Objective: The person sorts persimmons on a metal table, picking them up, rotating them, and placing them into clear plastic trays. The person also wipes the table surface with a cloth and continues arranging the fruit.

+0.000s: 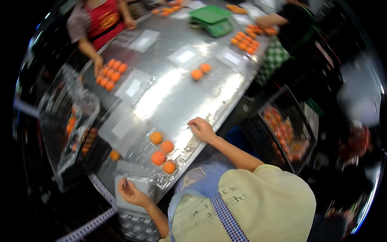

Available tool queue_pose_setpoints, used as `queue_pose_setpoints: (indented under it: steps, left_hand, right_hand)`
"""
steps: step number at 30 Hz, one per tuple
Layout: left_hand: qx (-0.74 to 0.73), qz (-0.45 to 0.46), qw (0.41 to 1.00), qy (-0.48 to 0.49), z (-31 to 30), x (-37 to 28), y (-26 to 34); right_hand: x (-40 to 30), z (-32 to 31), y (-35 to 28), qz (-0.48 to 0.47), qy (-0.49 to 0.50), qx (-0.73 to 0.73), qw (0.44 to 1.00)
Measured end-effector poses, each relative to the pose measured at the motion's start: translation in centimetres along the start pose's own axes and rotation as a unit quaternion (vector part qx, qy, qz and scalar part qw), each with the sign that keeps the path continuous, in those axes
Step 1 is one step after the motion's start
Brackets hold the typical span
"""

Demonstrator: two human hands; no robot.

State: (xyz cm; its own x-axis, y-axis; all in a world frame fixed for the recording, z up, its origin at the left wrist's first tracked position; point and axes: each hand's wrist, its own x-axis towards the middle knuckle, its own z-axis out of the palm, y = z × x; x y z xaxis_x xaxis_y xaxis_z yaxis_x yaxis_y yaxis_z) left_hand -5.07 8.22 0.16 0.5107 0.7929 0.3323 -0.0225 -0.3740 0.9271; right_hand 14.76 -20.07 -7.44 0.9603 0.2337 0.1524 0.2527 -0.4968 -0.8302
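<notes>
My left hand [133,193] is over a stack of clear plastic trays at the table's near left corner; its fingers are curled, and whether it holds anything is not clear. Right of the fruit, my right hand [201,128] hovers at the metal table's [169,103] near edge, fingers loosely bent, with no object seen in it. Between my hands lies a clear plastic tray [181,151] with several orange fruits [167,146] at its left part. One small orange fruit [115,155] sits apart, left of the tray. A clear lid [121,130] with a white label adjoins the tray.
A person in a red apron [104,21] reaches to a filled tray [112,74]. Another person in black [299,27] handles fruit at the far right. Two fruits [197,74] and a green scale [211,19] stand on the table. Crates [285,133] of packed fruit flank it.
</notes>
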Motion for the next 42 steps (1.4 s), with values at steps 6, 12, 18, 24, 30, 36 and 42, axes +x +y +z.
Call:
queue_pose_setpoints:
  steps: [6, 12, 18, 24, 30, 36, 42]
  left_hand:
    - [-0.043, 0.071, 0.994, -0.075, 4.2, 1.2, 4.7]
    - [-0.057, 0.047, 0.975, -0.210, 7.4, -5.9, 2.8]
    - [-0.091, -0.052, 0.962, -0.253, 12.5, -11.6, 2.2]
    - [0.060, 0.017, 0.956, -0.286, 16.0, -11.7, 2.5]
    - [0.346, 0.299, 0.832, -0.313, 19.9, -9.6, -1.2]
    - [0.357, 0.367, 0.787, -0.345, 22.6, -7.3, -3.5]
    - [0.241, 0.303, 0.856, -0.343, 23.4, -5.1, 3.2]
  right_hand:
    - [-6.3, -4.1, 2.8, 0.048, 0.063, 0.028, 0.996]
    - [-9.7, -10.4, 1.8, -0.048, 0.141, -0.004, 0.989]
    - [-19.4, -21.6, 7.9, 0.071, 0.214, -0.020, 0.974]
    - [-26.1, -24.0, 12.1, 0.189, 0.210, 0.033, 0.959]
    - [-18.6, -17.7, 8.2, 0.129, 0.061, 0.210, 0.967]
    - [-11.3, -10.7, 4.3, 0.184, -0.147, 0.299, 0.925]
    - [-3.5, -5.8, 0.6, 0.287, -0.159, 0.424, 0.844]
